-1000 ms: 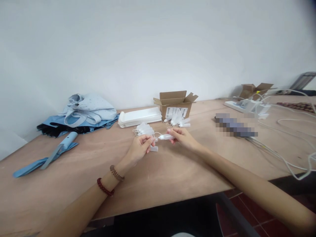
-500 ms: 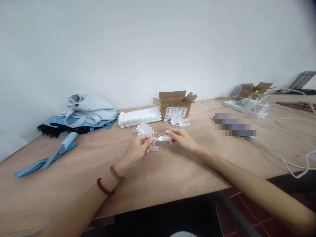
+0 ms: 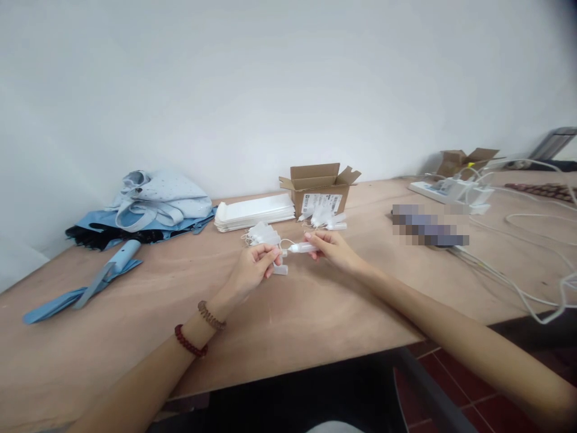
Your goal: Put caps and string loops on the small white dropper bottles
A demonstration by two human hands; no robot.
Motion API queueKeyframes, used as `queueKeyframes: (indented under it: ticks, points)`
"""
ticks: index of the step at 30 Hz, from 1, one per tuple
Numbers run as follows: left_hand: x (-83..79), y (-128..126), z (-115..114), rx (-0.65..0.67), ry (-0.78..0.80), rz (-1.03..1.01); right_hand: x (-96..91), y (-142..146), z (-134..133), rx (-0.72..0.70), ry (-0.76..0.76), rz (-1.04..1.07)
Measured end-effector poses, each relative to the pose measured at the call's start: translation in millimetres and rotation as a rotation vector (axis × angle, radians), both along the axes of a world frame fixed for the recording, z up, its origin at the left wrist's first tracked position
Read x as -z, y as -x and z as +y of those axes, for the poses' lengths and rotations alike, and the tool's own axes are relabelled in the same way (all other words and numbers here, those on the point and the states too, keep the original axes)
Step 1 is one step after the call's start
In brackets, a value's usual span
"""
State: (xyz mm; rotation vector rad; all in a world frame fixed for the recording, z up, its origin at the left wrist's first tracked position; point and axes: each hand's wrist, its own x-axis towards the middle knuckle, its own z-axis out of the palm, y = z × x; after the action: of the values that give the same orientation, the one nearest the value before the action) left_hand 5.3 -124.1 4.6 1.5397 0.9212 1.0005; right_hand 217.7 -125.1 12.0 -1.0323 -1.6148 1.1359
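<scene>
My right hand (image 3: pixel 328 243) pinches a small translucent white plastic tube with a narrow tip (image 3: pixel 301 247), held level above the table. My left hand (image 3: pixel 258 263) is closed, thumb against fingers, on a small clear piece (image 3: pixel 283 253) beside the tube's tip. A thin pale cord (image 3: pixel 285 241) arches between the two hands. Another translucent tube (image 3: pixel 280 270) shows just below my left fingers. Several similar tubes (image 3: pixel 261 232) with cords lie behind my left hand. A second cluster of tubes (image 3: pixel 321 217) rests in front of the open cardboard box (image 3: pixel 342 191).
A stack of white flat packets (image 3: pixel 256 213) lies left of the box. A blue umbrella (image 3: pixel 121 255) and pale fabric bag (image 3: pixel 166 198) are at left. On the right lie a pixelated dark object (image 3: pixel 428 227), a power strip (image 3: pixel 430 192) and looping white cables (image 3: pixel 518 288).
The tube in my right hand has risen slightly, and its tip now sits a little above the clear piece in my left hand. Both hands keep their grip.
</scene>
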Motion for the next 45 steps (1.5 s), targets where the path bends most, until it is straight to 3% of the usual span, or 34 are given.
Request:
queueKeyframes:
  ticks: [24,37,45]
  points:
    - [-3.2,-0.3,-2.8,0.015,0.038,-0.01,-4.3,3.2,-3.2,-0.004,0.02,-0.024]
    - [15.0,-4.2,-1.1,-0.099,-0.108,0.068,6.1,6.1,-1.5,0.059,-0.024,-0.068]
    - [11.6,-6.0,-4.8,-0.133,-0.135,0.12,5.9,8.7,-5.0,0.082,-0.052,-0.123]
